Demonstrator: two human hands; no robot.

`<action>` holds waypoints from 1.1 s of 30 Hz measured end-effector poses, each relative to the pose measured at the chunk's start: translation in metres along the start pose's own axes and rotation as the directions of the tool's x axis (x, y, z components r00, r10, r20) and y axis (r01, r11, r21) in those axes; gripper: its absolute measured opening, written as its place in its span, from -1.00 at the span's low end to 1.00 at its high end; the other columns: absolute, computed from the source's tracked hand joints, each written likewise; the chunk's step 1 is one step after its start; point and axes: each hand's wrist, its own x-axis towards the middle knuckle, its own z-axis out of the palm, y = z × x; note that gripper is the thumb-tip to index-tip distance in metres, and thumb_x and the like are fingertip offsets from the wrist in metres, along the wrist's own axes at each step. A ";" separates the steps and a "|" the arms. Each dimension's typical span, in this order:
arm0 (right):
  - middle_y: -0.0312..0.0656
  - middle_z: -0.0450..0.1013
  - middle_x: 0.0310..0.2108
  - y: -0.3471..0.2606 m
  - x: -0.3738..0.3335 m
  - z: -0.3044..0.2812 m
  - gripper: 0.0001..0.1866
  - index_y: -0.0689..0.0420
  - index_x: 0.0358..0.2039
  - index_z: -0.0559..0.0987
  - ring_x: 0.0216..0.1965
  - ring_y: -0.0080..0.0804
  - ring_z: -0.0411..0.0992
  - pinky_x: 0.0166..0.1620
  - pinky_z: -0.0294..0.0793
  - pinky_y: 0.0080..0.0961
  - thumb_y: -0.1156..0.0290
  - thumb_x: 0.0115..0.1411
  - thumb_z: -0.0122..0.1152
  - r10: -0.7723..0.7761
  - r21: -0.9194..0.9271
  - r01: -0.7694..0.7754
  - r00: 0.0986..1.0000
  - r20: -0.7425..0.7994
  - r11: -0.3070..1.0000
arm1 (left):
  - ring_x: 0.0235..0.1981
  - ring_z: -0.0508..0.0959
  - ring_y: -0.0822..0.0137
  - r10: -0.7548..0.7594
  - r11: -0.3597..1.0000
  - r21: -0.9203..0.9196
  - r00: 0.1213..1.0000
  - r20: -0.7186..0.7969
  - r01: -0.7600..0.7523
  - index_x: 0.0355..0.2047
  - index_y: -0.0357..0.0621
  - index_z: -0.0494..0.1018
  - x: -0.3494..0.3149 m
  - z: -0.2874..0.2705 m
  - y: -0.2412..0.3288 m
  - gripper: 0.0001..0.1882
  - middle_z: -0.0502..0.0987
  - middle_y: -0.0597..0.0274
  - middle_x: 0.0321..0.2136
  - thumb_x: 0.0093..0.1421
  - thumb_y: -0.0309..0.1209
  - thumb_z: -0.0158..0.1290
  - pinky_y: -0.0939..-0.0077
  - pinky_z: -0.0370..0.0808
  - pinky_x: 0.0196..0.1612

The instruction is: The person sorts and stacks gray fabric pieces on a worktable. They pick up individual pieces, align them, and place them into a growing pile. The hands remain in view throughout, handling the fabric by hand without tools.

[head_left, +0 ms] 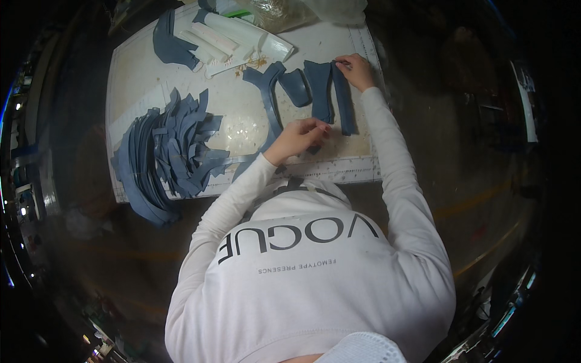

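Several flat blue-grey cut pieces, like leather or cloth, lie in front of me on the white table. My right hand (357, 71) has thumb and fingers closed on the far end of a narrow blue strip (343, 103). My left hand (298, 139) is at the near end of a wider blue piece (319, 88), fingertips drawn together; what they hold, if anything, I cannot make out. Left of that piece lies a short tapered blue piece (295, 88). Beside it is a long forked blue piece (266, 91), its near part passing by my left wrist.
A big heap of blue strips (181, 139) covers the table's left side, some hanging over the front edge. Further back lie white sheets or strips (224, 39), another blue piece (169, 42) and a clear plastic bag (281, 12). The white table's edge (370, 54) runs along my right.
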 end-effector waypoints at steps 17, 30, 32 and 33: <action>0.08 0.40 -0.19 -0.090 -0.120 0.007 -0.38 0.01 0.16 0.29 -0.24 0.03 0.49 -0.21 0.53 -0.18 0.55 0.03 0.15 0.279 -0.466 -0.226 0.959 0.046 0.855 | -0.40 0.54 0.48 0.160 0.969 0.051 0.455 -0.876 -0.243 -0.15 -0.27 0.45 -0.168 -0.126 -0.064 -0.76 0.57 0.22 -0.33 0.31 -0.36 -0.07 0.70 0.43 -0.33; -0.10 0.47 -0.43 -0.166 -0.137 0.010 -0.67 0.20 -0.21 0.52 -0.33 -0.13 0.47 -0.25 0.44 -0.34 0.38 -0.01 0.30 -0.257 0.211 0.187 0.888 0.381 0.959 | -0.51 0.58 0.25 0.262 0.798 0.389 0.315 -0.912 0.461 -0.40 -0.17 0.54 -0.219 -0.129 -0.081 -0.84 0.57 0.15 -0.55 0.06 -0.35 0.13 0.45 0.46 -0.37; -0.12 0.50 -0.44 -0.185 -0.143 0.029 -0.69 0.19 -0.27 0.52 -0.35 -0.13 0.49 -0.27 0.46 -0.33 0.34 -0.03 0.32 -0.245 0.166 0.187 0.844 0.476 0.968 | -0.49 0.58 0.35 0.270 0.805 0.411 0.353 -0.896 0.428 -0.37 -0.20 0.54 -0.217 -0.127 -0.083 -0.83 0.58 0.13 -0.49 0.04 -0.40 0.17 0.50 0.46 -0.36; -0.13 0.51 -0.46 -0.195 -0.149 0.039 -0.70 0.18 -0.31 0.52 -0.36 -0.13 0.50 -0.28 0.47 -0.33 0.32 -0.04 0.33 -0.183 0.082 0.165 0.824 0.536 0.983 | -0.48 0.58 0.40 0.285 0.808 0.430 0.373 -0.883 0.402 -0.35 -0.22 0.53 -0.217 -0.126 -0.085 -0.81 0.58 0.12 -0.47 0.03 -0.42 0.19 0.53 0.46 -0.35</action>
